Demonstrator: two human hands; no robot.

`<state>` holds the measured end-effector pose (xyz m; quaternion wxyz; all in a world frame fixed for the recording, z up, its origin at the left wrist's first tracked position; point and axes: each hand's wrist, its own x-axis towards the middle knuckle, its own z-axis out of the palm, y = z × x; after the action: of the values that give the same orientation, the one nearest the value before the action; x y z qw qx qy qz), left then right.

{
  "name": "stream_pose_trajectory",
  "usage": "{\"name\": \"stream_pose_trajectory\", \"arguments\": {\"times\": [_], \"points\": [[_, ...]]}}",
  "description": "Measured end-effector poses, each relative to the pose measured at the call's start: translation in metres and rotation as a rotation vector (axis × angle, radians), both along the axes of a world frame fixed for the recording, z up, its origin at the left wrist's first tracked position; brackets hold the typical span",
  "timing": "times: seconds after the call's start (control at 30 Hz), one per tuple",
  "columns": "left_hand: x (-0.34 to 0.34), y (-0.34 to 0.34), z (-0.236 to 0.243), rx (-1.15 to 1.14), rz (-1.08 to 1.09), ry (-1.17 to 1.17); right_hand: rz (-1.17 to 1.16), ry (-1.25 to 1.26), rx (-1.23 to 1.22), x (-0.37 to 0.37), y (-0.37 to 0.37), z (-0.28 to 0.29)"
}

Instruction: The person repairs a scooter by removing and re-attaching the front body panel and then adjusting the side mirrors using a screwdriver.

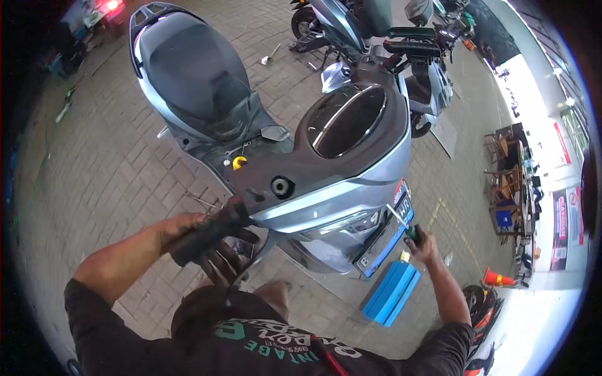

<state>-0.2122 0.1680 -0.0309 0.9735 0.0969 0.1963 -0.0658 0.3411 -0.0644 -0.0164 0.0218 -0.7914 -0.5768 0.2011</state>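
Observation:
A grey scooter with a black seat (pixel 197 66) and dark front cover (pixel 266 182) stands before me. My left hand (pixel 188 227) is closed about the black handlebar grip (pixel 210 235), which partly hides it; dark, shaded fingers show beneath. My right hand (pixel 426 247), closed, holds a screwdriver (pixel 412 233) with a dark green handle. Its bright shaft points at the front number plate (pixel 382 244); I cannot tell whether the tip touches. On the scooter's floorboard lie a wrench (pixel 238 148) and a small yellow object (pixel 239 163).
A blue box (pixel 392 293) sits on the paving below the number plate. Another scooter (pixel 342 22) is parked beyond. Wooden chairs (pixel 501 150) line the right side, with an orange cone (pixel 497 277) nearer. A tool with a pale handle (pixel 271 55) lies on the ground behind the scooter.

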Motion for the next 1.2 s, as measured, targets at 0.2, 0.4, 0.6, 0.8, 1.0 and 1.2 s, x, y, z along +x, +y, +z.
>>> {"name": "stream_pose_trajectory", "arguments": {"times": [0.2,0.4,0.6,0.8,1.0,1.2], "points": [[0.012,0.017,-0.005,-0.014,-0.09,-0.046,-0.438,-0.232,0.376,0.002,-0.079,-0.025],[0.029,0.048,-0.001,0.267,-0.204,-0.053,-1.243,-0.217,0.64,-0.19,-0.195,-0.076],[0.037,0.043,0.033,0.834,-0.18,0.07,-2.004,0.092,0.623,-0.513,-0.248,-0.123],[0.058,0.015,0.063,-0.038,-0.395,-0.531,-2.554,0.099,0.324,-0.766,-0.228,-0.156],[0.071,0.047,0.057,1.016,-0.5,-0.078,-2.746,-0.06,0.106,-0.92,-0.163,-0.185],[0.063,0.025,0.062,0.011,-0.387,-0.267,-2.916,0.082,0.5,-0.899,-0.04,-0.172]]}}
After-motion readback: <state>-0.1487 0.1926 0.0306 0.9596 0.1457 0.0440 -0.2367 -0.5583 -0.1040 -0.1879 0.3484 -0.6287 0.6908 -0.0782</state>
